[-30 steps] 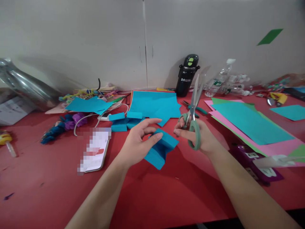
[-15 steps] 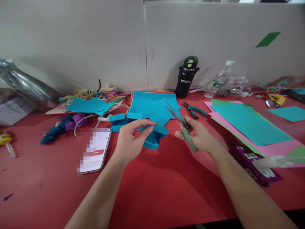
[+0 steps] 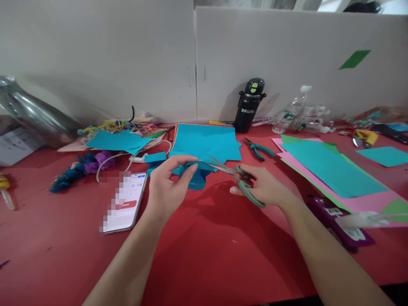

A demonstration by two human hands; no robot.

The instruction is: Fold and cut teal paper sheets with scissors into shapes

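The left hand [image 3: 170, 185] pinches folded bright-blue paper [image 3: 198, 182] while the right hand [image 3: 264, 185] grips parted green-handled steel scissors [image 3: 236, 171] just beside the left fingertips [image 3: 192, 168], cutting apparently unfinished.

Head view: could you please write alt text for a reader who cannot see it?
The right hand holds open scissors at folded blue paper, which the left hand pinches above a red table. Around them are a phone, pliers, a black bottle and coloured sheets.

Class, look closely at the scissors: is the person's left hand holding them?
No, the scissors are in the right hand, while the left hand pinches a folded blue paper.
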